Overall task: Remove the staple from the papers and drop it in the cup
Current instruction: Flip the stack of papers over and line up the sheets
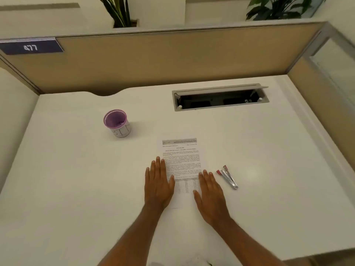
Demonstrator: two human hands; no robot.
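**Both hands flat on the papers, tool untouched: the task at its outset**

The left hand (158,184) lay palm down with its fingers straight and close together, resting across the left edge of the papers (181,166); it pinched nothing. The right hand (209,192) lay likewise, flat and unclenched, over the lower right part of the sheet, fingers extended, holding nothing; together the two hands pressed the sheet against the desk (76,189). The papers lay between them, printed side up, the heading at the far end and a small table near the wrists; the staple itself was too small to make out, so its corner could not be told. Just to the right of the right hand, apart from the sheet and from the fingers, lay the staple remover (227,176), a slim metal tool with red tips, flat on the desk. The cup (117,122), purple inside and upright, stood well apart at the far left of the papers; small pale bits seemed to lie at its bottom, though what they were was unclear. Beyond, an open cable hatch (221,97) was set into the desk. As judged from this layout, nothing of the task was done: the tool remained to be picked up, the staple to be pulled, and the drop into the cup to be made.
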